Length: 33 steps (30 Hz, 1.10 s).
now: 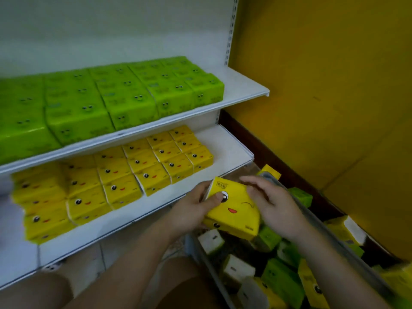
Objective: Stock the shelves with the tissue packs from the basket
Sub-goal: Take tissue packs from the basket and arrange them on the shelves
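Item: yellow tissue pack (233, 210), lower centre of frame above the basket (330, 228), left hand (191, 210) and right hand (272, 201) each in closed grip on it; risk: loose hold drops it short of the lower shelf (227, 143).

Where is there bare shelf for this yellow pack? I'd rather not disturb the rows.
The lower shelf is bare at its right end, between the last yellow packs and the shelf's edge, plus a strip along the front lip. The upper shelf has a bare right end beside the green packs. Leftward both are packed tight.
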{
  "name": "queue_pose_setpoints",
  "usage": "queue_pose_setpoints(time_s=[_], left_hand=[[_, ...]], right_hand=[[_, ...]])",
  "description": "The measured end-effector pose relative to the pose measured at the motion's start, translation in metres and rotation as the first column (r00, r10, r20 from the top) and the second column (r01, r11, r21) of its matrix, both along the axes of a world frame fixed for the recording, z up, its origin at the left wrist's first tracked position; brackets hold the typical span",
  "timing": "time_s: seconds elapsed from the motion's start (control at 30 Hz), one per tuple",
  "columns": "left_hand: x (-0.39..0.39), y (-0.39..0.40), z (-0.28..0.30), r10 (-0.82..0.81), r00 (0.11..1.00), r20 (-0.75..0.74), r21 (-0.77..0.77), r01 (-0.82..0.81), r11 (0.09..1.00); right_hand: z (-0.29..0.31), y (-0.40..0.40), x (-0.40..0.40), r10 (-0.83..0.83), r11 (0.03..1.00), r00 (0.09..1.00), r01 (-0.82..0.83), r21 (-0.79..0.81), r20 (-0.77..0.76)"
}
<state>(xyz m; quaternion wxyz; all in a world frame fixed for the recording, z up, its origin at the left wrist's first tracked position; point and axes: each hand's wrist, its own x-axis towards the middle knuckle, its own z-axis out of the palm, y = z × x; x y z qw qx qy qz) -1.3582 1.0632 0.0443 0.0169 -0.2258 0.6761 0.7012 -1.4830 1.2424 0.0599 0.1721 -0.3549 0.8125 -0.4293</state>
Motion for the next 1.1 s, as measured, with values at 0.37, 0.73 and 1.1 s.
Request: queue_pose_setpoints(time_s=[0.37,0.73,1.1], left_hand=[[0.094,-0.123,0.033,0.395,0.872,0.289,-0.33,-0.296,0.896],[0.23,-0.23,-0.061,0.787,0.593,0.168,-0.573,-0.591,0.568],[0.275,-0.314,-0.148,0.763,0.607,0.222,-0.59,-0.539,0.601]], right_hand=[[-0.024,-0.158,0.07,0.333,0.94,0.916,-0.305,0.154,-0.225],[-0.106,-0.338,0.183,0.528,0.849,0.799,-0.492,0.192,-0.288],[-0.191,-0.445,0.244,0.554,0.83,0.744,-0.456,0.321,-0.374]])
